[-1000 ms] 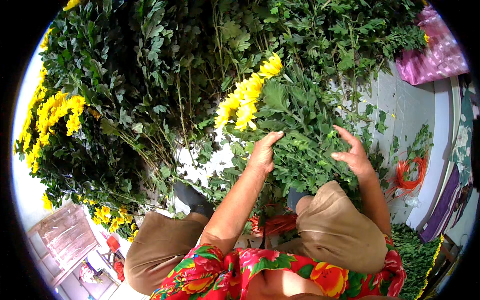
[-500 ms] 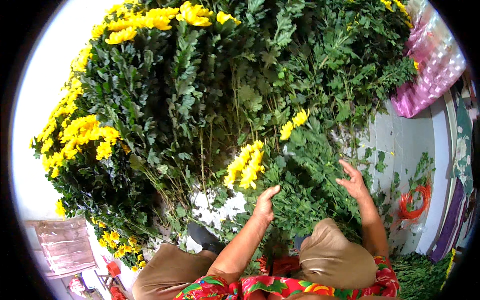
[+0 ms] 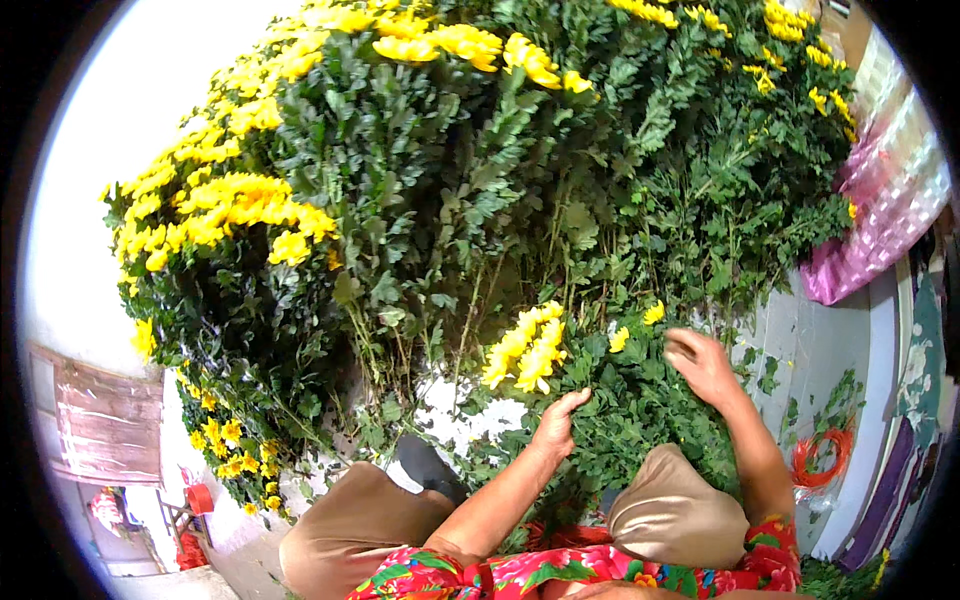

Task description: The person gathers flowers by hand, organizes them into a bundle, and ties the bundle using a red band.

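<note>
Yellow-flowered bunch (image 3: 650, 405) is lying just beyond the right knee (image 3: 680, 495). The left hand (image 3: 557, 428) is resting at its leaves (image 3: 612, 435); the right hand (image 3: 700, 367) is hanging opposite, fingers (image 3: 682, 345) bent; whether either is gripping, I cannot tell.

Forearms (image 3: 500, 498) reach forward, left hand (image 3: 555, 430) with thumb (image 3: 575, 401) outstretched, right hand (image 3: 704, 368) with fingers (image 3: 686, 341) loosely bent.

Leaves (image 3: 665, 400) matt; trousers (image 3: 680, 510) cloth; pink sheet (image 3: 880, 215) glossy, plastic-looking.
</note>
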{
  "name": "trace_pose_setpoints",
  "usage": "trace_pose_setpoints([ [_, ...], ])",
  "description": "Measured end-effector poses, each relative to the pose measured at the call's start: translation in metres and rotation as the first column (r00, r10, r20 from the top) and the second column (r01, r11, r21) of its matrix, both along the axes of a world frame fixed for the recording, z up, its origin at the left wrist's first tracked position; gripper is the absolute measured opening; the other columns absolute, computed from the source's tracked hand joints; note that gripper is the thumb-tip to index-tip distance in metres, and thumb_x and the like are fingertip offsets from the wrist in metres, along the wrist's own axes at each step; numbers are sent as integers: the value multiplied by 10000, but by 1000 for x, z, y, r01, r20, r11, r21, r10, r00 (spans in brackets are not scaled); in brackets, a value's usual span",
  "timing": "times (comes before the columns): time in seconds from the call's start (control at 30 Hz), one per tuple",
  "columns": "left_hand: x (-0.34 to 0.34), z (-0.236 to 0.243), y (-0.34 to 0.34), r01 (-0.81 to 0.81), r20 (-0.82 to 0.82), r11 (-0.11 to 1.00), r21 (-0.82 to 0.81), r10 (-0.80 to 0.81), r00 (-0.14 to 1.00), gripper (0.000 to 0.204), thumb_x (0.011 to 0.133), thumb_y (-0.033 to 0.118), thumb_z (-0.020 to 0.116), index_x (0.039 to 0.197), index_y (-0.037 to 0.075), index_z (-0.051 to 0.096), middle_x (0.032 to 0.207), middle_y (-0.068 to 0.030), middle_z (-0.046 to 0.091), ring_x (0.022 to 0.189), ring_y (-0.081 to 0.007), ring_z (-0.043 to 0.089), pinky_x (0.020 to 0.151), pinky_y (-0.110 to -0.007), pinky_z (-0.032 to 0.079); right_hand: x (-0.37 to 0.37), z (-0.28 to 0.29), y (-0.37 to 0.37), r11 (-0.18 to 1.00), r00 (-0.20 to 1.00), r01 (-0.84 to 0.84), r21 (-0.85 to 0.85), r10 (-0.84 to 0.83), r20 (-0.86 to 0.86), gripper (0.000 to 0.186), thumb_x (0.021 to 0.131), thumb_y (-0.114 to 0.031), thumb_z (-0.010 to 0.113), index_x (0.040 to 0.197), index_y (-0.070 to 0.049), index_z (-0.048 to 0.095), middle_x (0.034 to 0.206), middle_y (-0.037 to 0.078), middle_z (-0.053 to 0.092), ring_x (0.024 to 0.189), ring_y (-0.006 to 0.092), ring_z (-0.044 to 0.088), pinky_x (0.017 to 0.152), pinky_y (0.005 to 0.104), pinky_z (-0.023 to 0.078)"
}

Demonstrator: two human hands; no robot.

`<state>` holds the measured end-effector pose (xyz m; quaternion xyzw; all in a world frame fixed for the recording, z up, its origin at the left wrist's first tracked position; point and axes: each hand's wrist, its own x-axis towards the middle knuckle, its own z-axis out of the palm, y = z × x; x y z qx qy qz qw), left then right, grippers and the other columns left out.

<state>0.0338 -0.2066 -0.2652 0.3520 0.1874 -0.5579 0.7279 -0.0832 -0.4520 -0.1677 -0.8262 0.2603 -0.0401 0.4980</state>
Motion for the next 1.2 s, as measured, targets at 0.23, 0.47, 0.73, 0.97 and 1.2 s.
trace_pose_setpoints([
  [0.23, 34, 48, 10, -66, 83, 993, -100, 74, 994, 192, 838, 216, 712, 958, 71, 672, 941, -68, 696, 857, -215, 670, 830, -401, 563, 240, 89, 63, 872, 853, -489, -32, 485, 192, 253, 905, -226, 651, 1038, -11, 675, 885, 105, 709, 818, 189, 667, 764, 331, 531],
  [0.47, 50, 57, 33, -149, 102, 981, -127, 162, 981, 122, 822, 187, 719, 855, 76, 679, 884, -34, 686, 865, -177, 635, 859, -358, 502, 421, 99, 143, 933, 931, 348, -86, -333, 150, 1069, 664, -498, 845, 1384, 80, 307, 1315, 259, 557, 1201, 367, 565, 1017, 417, 462],
  [0.73, 45, 72, 54, -204, 107, 966, -157, 222, 969, 108, 819, 155, 696, 872, 60, 695, 908, -39, 681, 879, -176, 618, 876, -337, 471, 446, 105, 166, 833, 812, 535, 143, -554, 184, 467, 640, -278, 818, 871, 73, 614, 884, 212, 665, 818, 305, 648, 756, 423, 509],
  [0.97, 31, 83, 61, -164, 94, 962, -219, 188, 978, 100, 829, 144, 695, 874, 55, 686, 899, -37, 677, 825, -181, 636, 818, -341, 517, 415, 91, 161, 739, 769, 286, 609, -557, 314, 425, 665, -153, 802, 942, 94, 595, 1034, 234, 636, 1017, 288, 597, 920, 391, 460],
  [1.2, 20, 90, 73, -127, 90, 954, -273, 157, 984, 215, 784, 181, 750, 945, 50, 695, 926, -20, 675, 876, -176, 620, 825, -347, 508, 373, 119, 114, 855, 697, 381, 352, -516, 499, 439, 637, -116, 784, 946, 122, 580, 951, 188, 642, 858, 277, 596, 828, 417, 485],
])
